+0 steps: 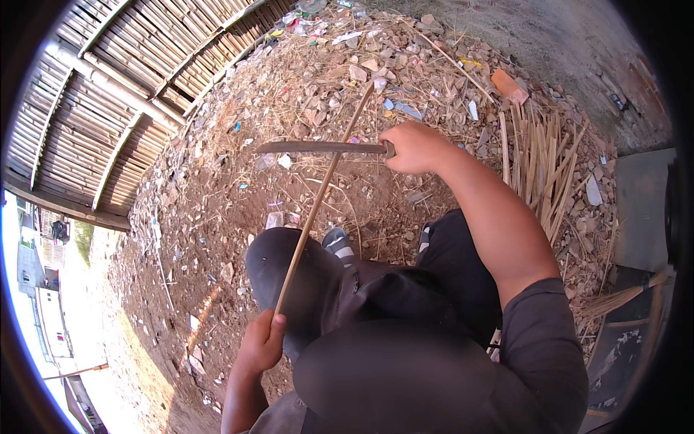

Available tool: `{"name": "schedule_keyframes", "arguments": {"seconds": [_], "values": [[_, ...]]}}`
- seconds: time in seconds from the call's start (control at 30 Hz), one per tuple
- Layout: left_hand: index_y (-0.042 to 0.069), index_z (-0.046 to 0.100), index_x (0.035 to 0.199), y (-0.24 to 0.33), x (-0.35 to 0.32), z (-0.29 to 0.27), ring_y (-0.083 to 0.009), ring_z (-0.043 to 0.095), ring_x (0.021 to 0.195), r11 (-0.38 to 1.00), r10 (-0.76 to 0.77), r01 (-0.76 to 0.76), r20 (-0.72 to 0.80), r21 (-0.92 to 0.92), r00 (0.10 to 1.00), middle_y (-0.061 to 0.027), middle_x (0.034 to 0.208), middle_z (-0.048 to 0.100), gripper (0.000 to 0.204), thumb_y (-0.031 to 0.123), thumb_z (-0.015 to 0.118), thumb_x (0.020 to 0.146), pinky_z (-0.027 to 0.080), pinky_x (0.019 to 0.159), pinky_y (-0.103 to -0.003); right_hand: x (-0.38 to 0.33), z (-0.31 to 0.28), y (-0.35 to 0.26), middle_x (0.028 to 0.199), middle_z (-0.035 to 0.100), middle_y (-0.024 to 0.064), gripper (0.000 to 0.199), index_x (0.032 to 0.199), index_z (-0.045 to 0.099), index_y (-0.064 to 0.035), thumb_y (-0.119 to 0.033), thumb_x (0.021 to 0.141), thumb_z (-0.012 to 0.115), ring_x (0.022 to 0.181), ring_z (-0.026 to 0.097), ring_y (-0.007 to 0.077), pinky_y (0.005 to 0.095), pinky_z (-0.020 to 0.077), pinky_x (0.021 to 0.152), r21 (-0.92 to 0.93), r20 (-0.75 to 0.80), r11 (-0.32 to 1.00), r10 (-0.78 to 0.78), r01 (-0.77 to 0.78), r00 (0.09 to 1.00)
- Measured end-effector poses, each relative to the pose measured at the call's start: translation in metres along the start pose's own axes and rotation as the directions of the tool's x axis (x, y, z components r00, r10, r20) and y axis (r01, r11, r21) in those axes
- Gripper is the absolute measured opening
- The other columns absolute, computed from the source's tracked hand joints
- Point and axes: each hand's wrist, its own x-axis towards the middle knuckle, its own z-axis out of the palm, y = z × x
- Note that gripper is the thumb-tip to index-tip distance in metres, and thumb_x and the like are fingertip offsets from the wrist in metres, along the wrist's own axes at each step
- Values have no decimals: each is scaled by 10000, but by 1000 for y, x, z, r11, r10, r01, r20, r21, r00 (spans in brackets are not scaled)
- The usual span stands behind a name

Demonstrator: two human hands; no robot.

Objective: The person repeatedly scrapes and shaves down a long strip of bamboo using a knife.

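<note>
My left hand is closed round the near end of a long, thin bamboo strip. The strip slants up and away to the right, past my knee and over the ground. My right hand grips the handle of a machete, whose long dark blade points left. Blade and strip cross toward the strip's far end; whether they touch I cannot tell. Most of the machete's handle is hidden inside my fist.
Split bamboo strips lie in a pile at the right, near an orange brick piece. Stones and litter cover the dirt ground. A bamboo slat wall stands at the upper left, a grey wall at the upper right.
</note>
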Motion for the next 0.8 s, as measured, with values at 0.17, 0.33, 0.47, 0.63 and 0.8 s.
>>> {"name": "schedule_keyframes", "arguments": {"seconds": [0.17,0.33,0.47,0.63,0.8], "values": [[-5,561,876,-10,-13,1,-396,625,653,999,-39,38,-24,-30,999,-217,681,598,403,346,480,1057,444,588,-474,1,24,-21,824,708,156,350,1046,712,-98,-193,710,706,804,690,371,480,538,705,-102,132,977,-171,185,976],[-1,569,861,-22,-9,5,-410,615,645,996,-60,58,-35,-74,998,-212,673,597,411,347,475,1058,439,582,-485,26,40,-16,942,717,175,400,1112,724,-121,-198,722,684,929,701,354,471,559,836,88,68,992,83,-88,994],[-1,551,846,-27,-12,6,-451,603,670,999,23,-25,-54,-45,998,-234,683,585,411,345,474,1056,432,586,-503,10,35,-57,915,711,193,413,1119,703,-62,-191,727,672,895,693,369,463,554,803,-112,264,968,-190,225,946],[-5,523,823,-19,-6,10,-481,597,699,1000,22,-21,-74,15,997,-260,716,589,427,349,474,1056,427,590,-507,33,38,25,843,700,186,401,1079,697,-22,-254,752,708,815,691,343,457,535,763,113,20,985,130,-132,991],[1,571,867,-34,-11,8,-272,558,549,985,59,-67,-49,-158,997,-130,647,570,471,411,457,1069,426,542,-420,10,27,-36,861,713,180,451,1115,706,-57,-307,744,765,840,704,337,454,543,771,-74,90,995,-63,70,994]]}}
